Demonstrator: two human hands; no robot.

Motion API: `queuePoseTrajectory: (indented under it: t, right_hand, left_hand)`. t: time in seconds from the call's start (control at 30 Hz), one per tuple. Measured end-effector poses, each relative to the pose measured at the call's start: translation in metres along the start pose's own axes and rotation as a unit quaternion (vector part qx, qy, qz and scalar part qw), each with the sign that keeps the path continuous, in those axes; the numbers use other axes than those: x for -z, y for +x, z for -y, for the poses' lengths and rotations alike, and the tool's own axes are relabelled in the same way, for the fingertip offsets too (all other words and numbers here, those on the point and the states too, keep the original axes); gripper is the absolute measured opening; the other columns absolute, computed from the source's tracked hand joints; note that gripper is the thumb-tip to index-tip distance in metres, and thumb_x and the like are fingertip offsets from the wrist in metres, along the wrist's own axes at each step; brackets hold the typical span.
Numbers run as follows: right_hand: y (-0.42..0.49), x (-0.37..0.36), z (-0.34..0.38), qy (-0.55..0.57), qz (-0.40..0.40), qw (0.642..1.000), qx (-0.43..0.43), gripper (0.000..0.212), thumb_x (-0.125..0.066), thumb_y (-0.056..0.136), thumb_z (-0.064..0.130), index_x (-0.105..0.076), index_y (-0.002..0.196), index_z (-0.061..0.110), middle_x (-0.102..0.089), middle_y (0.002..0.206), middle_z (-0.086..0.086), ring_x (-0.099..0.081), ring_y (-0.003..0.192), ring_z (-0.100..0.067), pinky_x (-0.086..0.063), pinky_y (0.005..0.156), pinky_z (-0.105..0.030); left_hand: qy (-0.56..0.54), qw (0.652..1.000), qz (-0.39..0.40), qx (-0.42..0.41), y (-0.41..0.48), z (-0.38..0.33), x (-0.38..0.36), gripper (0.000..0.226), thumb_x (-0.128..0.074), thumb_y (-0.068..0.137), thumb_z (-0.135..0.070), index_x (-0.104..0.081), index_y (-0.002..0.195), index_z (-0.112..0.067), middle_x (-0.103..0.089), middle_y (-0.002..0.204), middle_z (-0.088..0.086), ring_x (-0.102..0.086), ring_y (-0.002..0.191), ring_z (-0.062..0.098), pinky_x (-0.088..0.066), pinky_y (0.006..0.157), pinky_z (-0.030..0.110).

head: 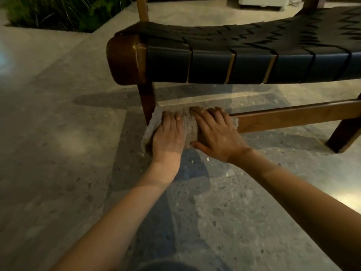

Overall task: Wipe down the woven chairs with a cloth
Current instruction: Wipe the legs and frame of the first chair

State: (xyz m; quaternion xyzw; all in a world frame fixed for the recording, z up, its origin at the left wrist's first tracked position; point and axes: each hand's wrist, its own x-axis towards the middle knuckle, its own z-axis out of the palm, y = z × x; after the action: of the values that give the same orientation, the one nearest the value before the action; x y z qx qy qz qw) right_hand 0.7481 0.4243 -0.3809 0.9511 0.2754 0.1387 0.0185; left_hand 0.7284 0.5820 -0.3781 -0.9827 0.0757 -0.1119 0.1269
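Speckled concrete floor (pixel 58 133), grass planter (pixel 58 12) top left; woven chair (pixel 254 42) with dark straps on a wooden frame; left hand (pixel 169 133) flat, fingers straight, pressing on pale cloth (pixel 153 126); right hand (pixel 216 137) just beside it, also flat with fingers extended on the same cloth; cloth sits under both palms, draped over the lower wooden rail (pixel 293 116) against the front leg (pixel 146 98), below the seat edge.
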Motion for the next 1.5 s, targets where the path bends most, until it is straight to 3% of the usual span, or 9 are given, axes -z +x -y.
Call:
queuePoseTrajectory:
  t: [0.13,0.27,0.43,0.57,1.03,1.17,1.27,1.4,1.5]
  right_hand:
    - [0.002,-0.006,-0.009,-0.034,-0.035,0.999,0.013,0.072,-0.034,0.090,0.066,-0.051,0.132,0.009,-0.057,0.125,-0.012,-0.054,0.105,-0.030,-0.040,0.093,-0.043]
    - [0.000,-0.005,-0.024,-0.057,-0.050,0.997,0.023,0.071,-0.033,0.086,0.066,-0.056,0.128,0.013,-0.061,0.114,-0.009,-0.059,0.095,-0.027,-0.047,0.081,-0.036]
    - [-0.016,-0.001,-0.059,-0.051,-0.035,0.998,0.012,0.073,-0.031,0.085,0.068,-0.056,0.129,0.014,-0.061,0.111,-0.008,-0.059,0.092,-0.026,-0.046,0.080,-0.036]
    - [-0.043,0.001,-0.108,-0.040,-0.016,0.999,-0.022,0.069,-0.050,0.083,0.063,-0.054,0.129,0.011,-0.059,0.116,-0.014,-0.058,0.099,-0.032,-0.046,0.086,-0.043]
    - [-0.126,0.018,-0.269,-0.051,0.072,0.985,-0.147,0.077,-0.062,0.078,0.059,-0.044,0.135,0.010,-0.048,0.130,-0.016,-0.045,0.117,-0.035,-0.029,0.104,-0.046]
    - [-0.142,0.023,-0.297,-0.060,0.078,0.979,-0.181,0.081,-0.048,0.075,0.065,-0.048,0.131,0.005,-0.052,0.123,-0.019,-0.049,0.112,-0.038,-0.036,0.100,-0.050]
    - [-0.156,0.017,-0.315,-0.079,0.059,0.975,-0.200,0.077,-0.067,0.075,0.053,-0.047,0.131,0.003,-0.052,0.123,-0.023,-0.049,0.115,-0.044,-0.035,0.104,-0.054]
    - [-0.158,0.008,-0.317,-0.082,0.058,0.967,-0.234,0.077,-0.072,0.078,0.038,-0.041,0.136,-0.003,-0.043,0.135,-0.031,-0.033,0.132,-0.051,-0.009,0.113,-0.051]
    - [-0.156,0.006,-0.312,-0.091,0.068,0.964,-0.241,0.076,-0.069,0.082,0.037,-0.038,0.137,-0.004,-0.041,0.136,-0.031,-0.030,0.133,-0.051,-0.003,0.114,-0.054]
  left_hand:
    - [0.022,1.000,0.020,-0.010,0.006,0.004,-0.005,0.055,-0.041,0.098,-0.026,-0.020,0.143,-0.003,-0.036,0.141,0.015,-0.033,0.131,0.028,-0.024,0.107,0.032]
    - [0.090,0.991,-0.094,-0.002,0.005,-0.005,-0.007,0.071,-0.079,0.055,-0.058,-0.067,0.108,-0.013,-0.066,0.095,0.005,-0.065,0.086,0.021,-0.049,0.077,0.027]
    - [0.072,0.992,-0.099,-0.018,0.019,-0.036,-0.003,0.079,-0.074,0.052,-0.068,-0.065,0.107,-0.012,-0.065,0.095,0.010,-0.063,0.083,0.027,-0.052,0.074,0.037]
    - [0.062,0.990,-0.118,-0.045,0.039,-0.088,0.012,0.075,-0.075,0.049,-0.069,-0.068,0.104,-0.019,-0.066,0.088,0.004,-0.063,0.075,0.021,-0.052,0.072,0.032]
    - [0.011,0.985,-0.130,-0.109,0.104,-0.273,0.060,0.036,-0.066,0.076,-0.041,-0.065,0.107,-0.024,-0.067,0.094,-0.003,-0.063,0.083,0.014,-0.048,0.080,0.027]
    - [-0.042,0.988,-0.056,-0.139,0.120,-0.306,0.070,0.047,-0.052,0.091,-0.026,-0.036,0.133,-0.010,-0.049,0.125,0.014,-0.049,0.113,0.029,-0.035,0.097,0.038]
    - [-0.064,0.980,-0.071,-0.174,0.129,-0.328,0.072,0.052,-0.044,0.095,-0.021,-0.022,0.140,-0.007,-0.040,0.132,0.018,-0.040,0.120,0.033,-0.029,0.101,0.041]
    - [-0.070,0.976,-0.083,-0.187,0.133,-0.334,0.070,0.058,-0.042,0.095,-0.016,-0.015,0.145,-0.008,-0.040,0.134,0.017,-0.040,0.121,0.033,-0.028,0.102,0.042]
    - [-0.079,0.973,-0.072,-0.206,0.132,-0.327,0.067,0.062,-0.044,0.093,-0.015,-0.013,0.146,-0.009,-0.040,0.133,0.016,-0.039,0.119,0.032,-0.028,0.101,0.041]
